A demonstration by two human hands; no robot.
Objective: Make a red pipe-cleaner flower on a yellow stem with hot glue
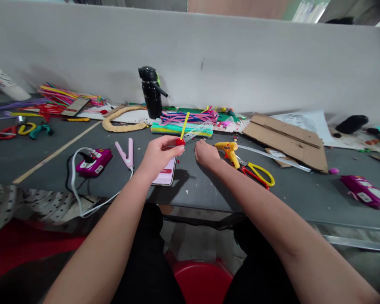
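My left hand [158, 155] is closed on a small red pom-pom-like ball [180, 142] with a yellow pipe cleaner [185, 125] standing up from it. Beneath that hand a phone [165, 179] with a lit screen lies on the table, partly covered. My right hand [206, 153] rests low over the tabletop, its fingers curled in. Whatever those fingertips pinch, if anything, is hidden. Just right of it lie a yellow glue gun [228, 151] and scissors [260, 174] with red and yellow handles. A clear ruler [194, 132] lies beyond both hands.
Pipe cleaner bundles [190, 118] and a black bottle [152, 95] stand along the back. A cardboard sheet [285, 141] lies to the right. On the left are a purple power socket [95, 164], a pink straightener-like tool [126, 154] and a white cord [76, 185].
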